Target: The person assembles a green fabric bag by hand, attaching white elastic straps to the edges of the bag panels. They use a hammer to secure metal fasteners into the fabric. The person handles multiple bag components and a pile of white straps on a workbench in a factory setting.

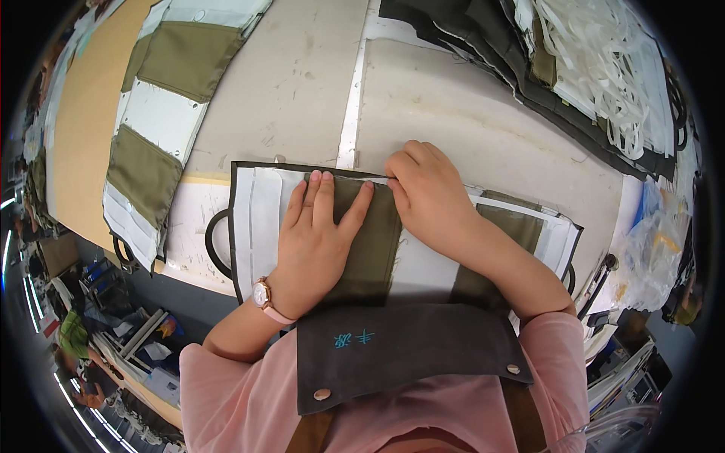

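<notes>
A flat white and olive fabric panel (427,260) with dark-bound edges lies on the table before me. Black loops stick out at its left and right ends. My left hand (317,241) rests on it with fingers stretched, their tips near the far edge; a watch is on that wrist. Just right of those fingertips, my right hand (434,196) pinches the panel's far edge, where a thin white strip runs along the dark binding. The tips of its other fingers are curled out of sight. My apron (411,347) hides part of the near edge.
Another olive and white panel (192,60) lies at the far left. Dark fabric pieces (483,41) are piled at the far right, with tangled white strips (596,68) on top. Clear plastic bags (649,253) sit at the right edge. A person (72,336) is at the lower left.
</notes>
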Demonstrator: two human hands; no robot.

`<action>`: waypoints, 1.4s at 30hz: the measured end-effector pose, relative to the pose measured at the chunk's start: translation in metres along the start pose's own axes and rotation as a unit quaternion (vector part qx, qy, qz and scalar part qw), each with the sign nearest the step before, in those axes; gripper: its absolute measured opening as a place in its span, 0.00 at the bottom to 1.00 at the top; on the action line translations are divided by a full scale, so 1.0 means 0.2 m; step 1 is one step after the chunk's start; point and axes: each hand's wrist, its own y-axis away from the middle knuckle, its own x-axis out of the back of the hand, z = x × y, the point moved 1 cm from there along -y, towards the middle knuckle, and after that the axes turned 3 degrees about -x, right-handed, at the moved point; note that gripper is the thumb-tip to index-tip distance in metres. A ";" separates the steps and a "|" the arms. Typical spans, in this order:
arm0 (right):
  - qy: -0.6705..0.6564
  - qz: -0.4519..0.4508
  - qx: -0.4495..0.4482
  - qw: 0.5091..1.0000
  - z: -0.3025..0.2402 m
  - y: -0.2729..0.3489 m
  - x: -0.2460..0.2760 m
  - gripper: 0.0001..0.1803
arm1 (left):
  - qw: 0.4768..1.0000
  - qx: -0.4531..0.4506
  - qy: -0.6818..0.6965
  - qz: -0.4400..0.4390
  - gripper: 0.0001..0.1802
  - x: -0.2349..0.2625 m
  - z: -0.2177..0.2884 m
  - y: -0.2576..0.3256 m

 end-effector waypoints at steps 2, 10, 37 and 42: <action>-0.034 0.005 0.015 0.999 0.01 0.02 0.00 0.06 | 1.000 0.001 0.002 0.001 0.28 0.00 0.00 0.00; 0.148 0.037 0.225 0.962 0.04 0.09 -0.02 0.11 | 0.999 0.022 0.011 0.025 0.28 0.00 0.02 -0.01; 0.194 0.069 0.197 0.958 0.01 0.10 -0.06 0.19 | 0.996 0.076 -0.025 0.030 0.27 -0.02 0.00 0.02; 0.070 0.095 0.129 0.985 0.02 0.07 -0.05 0.11 | 0.991 0.016 0.119 0.066 0.29 -0.08 0.07 -0.03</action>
